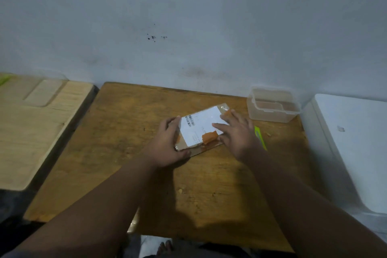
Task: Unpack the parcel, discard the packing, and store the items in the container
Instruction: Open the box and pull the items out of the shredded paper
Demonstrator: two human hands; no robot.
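A flat cardboard parcel (198,130) with a white shipping label and orange tape lies in the middle of the wooden table (125,132). My left hand (167,144) grips its left edge, fingers over the top corner and thumb under the near edge. My right hand (236,132) rests flat on the parcel's right side, fingers spread across the label. A clear plastic container (273,104), with nothing in it, stands at the table's back right, by the wall.
A yellow-green cutter (260,137) lies on the table just right of my right hand, partly hidden by it. A lighter wooden board (41,128) sits to the left, a white box (351,144) to the right. The wall runs close behind.
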